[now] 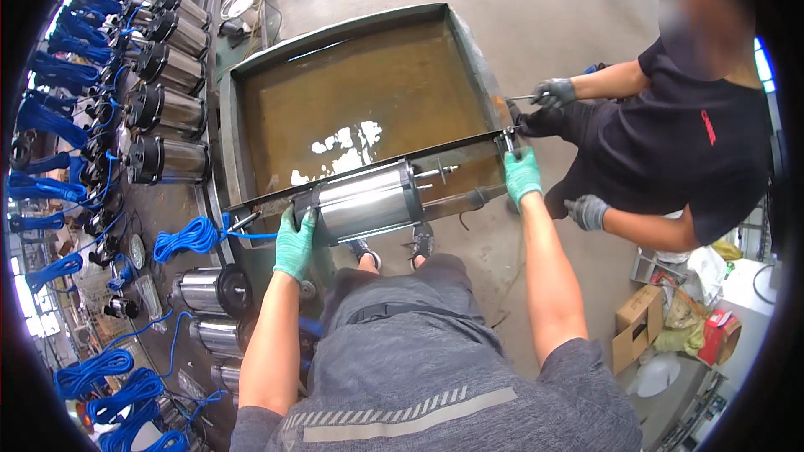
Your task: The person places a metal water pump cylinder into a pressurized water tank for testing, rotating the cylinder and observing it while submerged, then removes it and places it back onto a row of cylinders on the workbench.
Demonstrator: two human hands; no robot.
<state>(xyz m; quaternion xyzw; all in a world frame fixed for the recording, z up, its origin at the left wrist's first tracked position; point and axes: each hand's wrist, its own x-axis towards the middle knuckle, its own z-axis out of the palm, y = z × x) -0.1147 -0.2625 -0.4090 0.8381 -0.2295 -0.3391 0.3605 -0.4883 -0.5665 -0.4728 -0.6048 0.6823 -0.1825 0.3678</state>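
Note:
A shiny steel motor cylinder [368, 203] with black end caps and a shaft at its right end lies along the near edge of a water-filled metal tank [233, 130]. My left hand [294, 244], in a green glove, grips its left black end. Wearing a matching glove, my right hand [523, 174] is closed round a small metal fitting [507, 139] near the tank's right corner, apart from the shaft. A blue cable runs from the motor's left end to a coiled blue bundle [186, 239].
At the right, a co-worker [670, 142] in dark gloves holds a thin metal rod by the tank corner. Rows of steel motors [172, 113] with blue cable coils [54, 130] fill the left bench. More motors [211, 290] stand at lower left. A cardboard box [638, 326] sits at lower right.

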